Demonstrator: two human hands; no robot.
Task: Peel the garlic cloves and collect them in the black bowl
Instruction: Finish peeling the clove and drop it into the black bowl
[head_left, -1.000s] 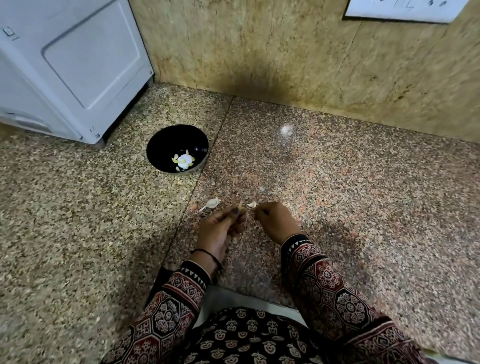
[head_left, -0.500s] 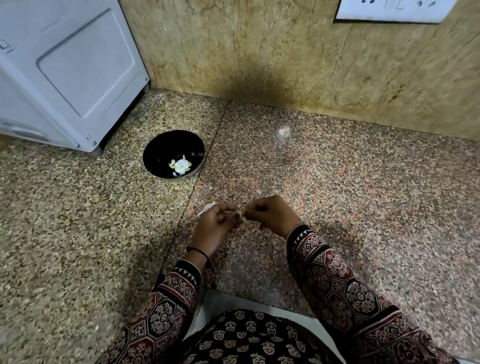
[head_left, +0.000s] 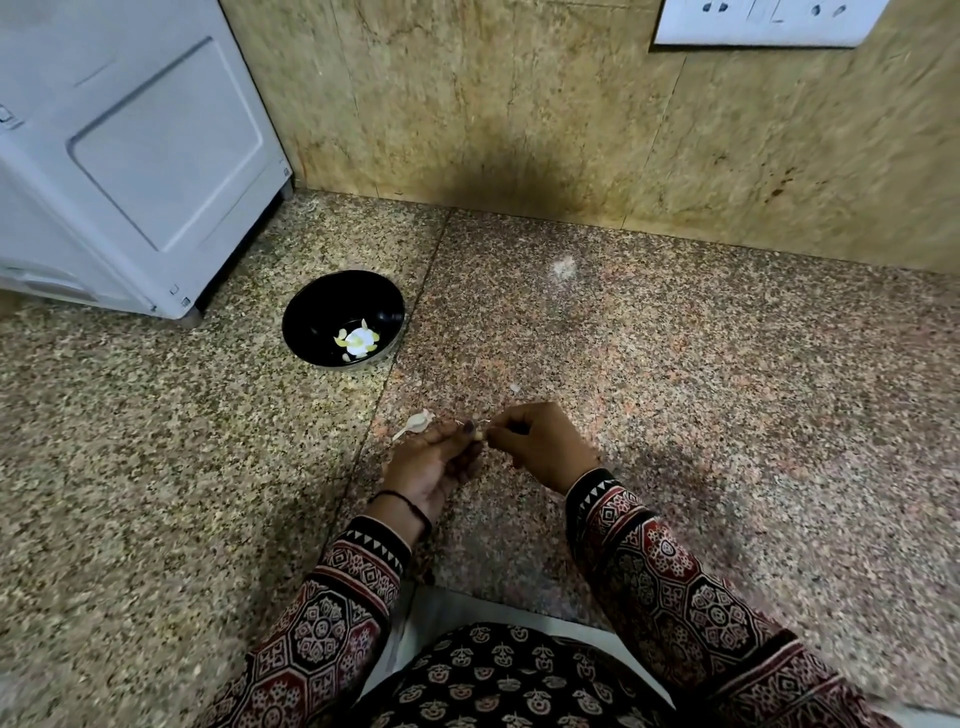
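Counter (head_left: 675, 364) wide and speckled, black bowl (head_left: 332, 301) holding peeled cloves (head_left: 358, 340). Down-right of the bowl, both hands meet: left hand (head_left: 431, 462) pinches the garlic clove (head_left: 480, 434), right hand (head_left: 545, 447) pinches its far end. The clove's long axis is too small to call. The left hand is nearer the bowl, so it looks best placed for the drop.

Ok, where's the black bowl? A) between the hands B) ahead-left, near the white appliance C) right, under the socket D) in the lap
B: the black bowl sits ahead-left of the left hand and right hand pinching the garlic clove, near the white appliance.
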